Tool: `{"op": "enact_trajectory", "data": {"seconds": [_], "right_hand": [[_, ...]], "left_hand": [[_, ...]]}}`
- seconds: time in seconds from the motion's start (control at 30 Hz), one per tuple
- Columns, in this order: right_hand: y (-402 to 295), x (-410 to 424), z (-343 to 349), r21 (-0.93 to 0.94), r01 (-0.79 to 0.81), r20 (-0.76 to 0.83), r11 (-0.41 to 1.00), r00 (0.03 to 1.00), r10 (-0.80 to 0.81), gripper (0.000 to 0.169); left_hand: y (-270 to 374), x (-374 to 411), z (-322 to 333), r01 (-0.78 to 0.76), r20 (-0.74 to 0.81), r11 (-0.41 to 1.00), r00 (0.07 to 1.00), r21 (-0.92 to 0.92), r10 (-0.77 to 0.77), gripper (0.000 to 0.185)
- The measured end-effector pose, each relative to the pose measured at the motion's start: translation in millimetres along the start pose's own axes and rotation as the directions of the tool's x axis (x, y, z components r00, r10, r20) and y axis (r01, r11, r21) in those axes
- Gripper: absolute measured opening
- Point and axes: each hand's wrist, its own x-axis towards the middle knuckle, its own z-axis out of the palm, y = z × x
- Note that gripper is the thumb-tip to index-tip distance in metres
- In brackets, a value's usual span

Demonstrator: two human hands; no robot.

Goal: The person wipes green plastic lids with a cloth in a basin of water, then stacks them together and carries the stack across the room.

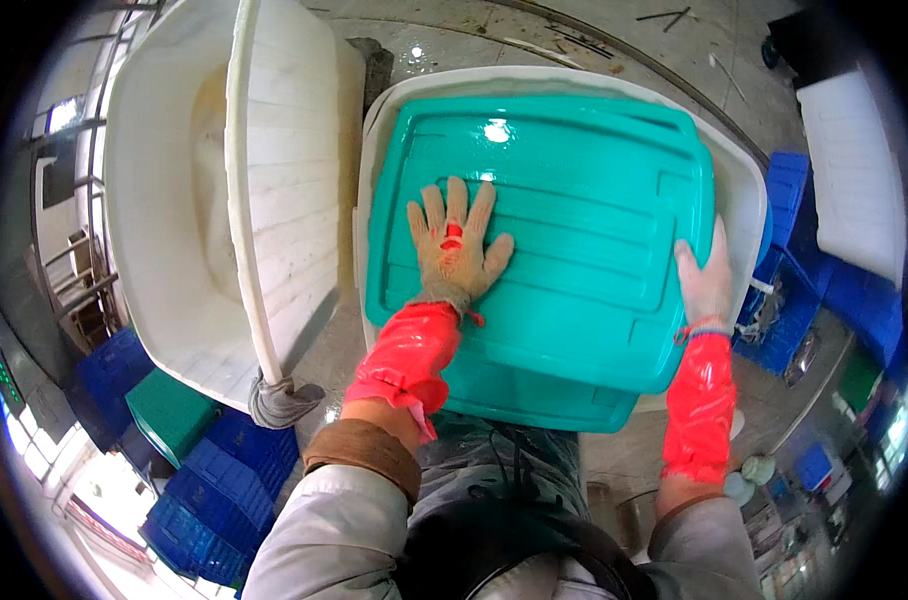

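Observation:
Two wet teal plastic lids lie across a large white plastic tub [746, 195] in front of me. The upper lid [574, 225] has raised ribs and sits skewed over the lower lid [529, 394], which shows along the near side. My left hand [454, 255], in a pale knit glove with a torn patch showing red, rests flat on the upper lid with fingers spread. My right hand [705, 281], also gloved, holds the upper lid's right edge, thumb towards its top and fingers along the outer side. Red waterproof sleeves cover both wrists and forearms.
Another big white tub [296, 150] stands at the left, with a grey cloth [281, 401] over its near corner. Blue plastic crates [213, 495] and a green crate [170, 412] are at lower left. More blue crates [788, 300] and a white container [851, 172] stand at right.

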Motion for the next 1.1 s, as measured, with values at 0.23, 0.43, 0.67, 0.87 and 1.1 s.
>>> {"op": "enact_trajectory", "data": {"seconds": [0.23,0.43,0.67,0.87,1.1], "right_hand": [[20.1,-45.0,13.6,0.051,-0.088,-0.078,0.995,0.993,0.092,0.078],[16.6,-13.5,21.1,-0.036,-0.125,-0.098,0.991,0.988,0.121,0.077],[14.2,1.2,32.5,-0.118,-0.171,-0.085,0.978,0.983,0.161,0.078],[30.8,6.0,37.2,-0.067,-0.119,-0.099,0.991,0.989,0.112,0.079],[39.9,25.8,39.2,-0.011,-0.105,-0.043,0.994,0.994,0.104,0.079]], "left_hand": [[-0.4,-20.9,1.2,0.017,0.108,1.000,0.994,-0.019,-0.014,0.083],[-5.8,13.0,15.3,0.011,0.118,0.998,0.993,-0.054,-0.004,0.083],[-7.4,10.1,23.1,0.064,0.162,0.998,0.985,0.017,-0.066,0.084],[-1.5,16.4,21.0,0.056,0.176,0.998,0.983,0.000,-0.055,0.081],[2.6,13.1,33.1,0.042,0.096,0.998,0.994,0.047,-0.047,0.076]]}}
